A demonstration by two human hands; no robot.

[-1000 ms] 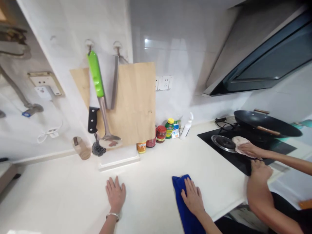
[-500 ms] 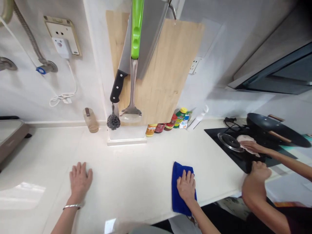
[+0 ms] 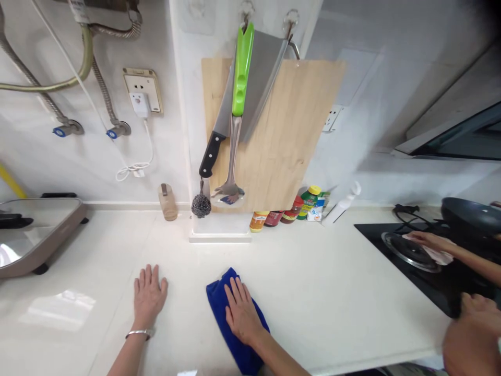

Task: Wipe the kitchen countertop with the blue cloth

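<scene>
A blue cloth [image 3: 223,308] lies on the white countertop [image 3: 321,292] at the lower middle. My right hand [image 3: 243,313] rests flat on top of it, palm down with the fingers stretched out. To its left, my left hand [image 3: 149,296] lies bare on the counter, fingers spread, a silver bangle [image 3: 140,333] round the wrist. Nothing shows in or under the left hand.
Along the wall stand a brown-tinted cup [image 3: 167,202], condiment jars [image 3: 290,210] and a white bottle [image 3: 342,203]. An electric pan [image 3: 43,240] is at left. At right, another person's hand wipes the stove [image 3: 395,266] with a cloth. Knives and a cutting board [image 3: 289,130] hang above.
My right hand and the blue cloth have moved left across the counter, closer to my left hand. The view has turned left. The other person's hand has shifted the pale cloth at the stove.
</scene>
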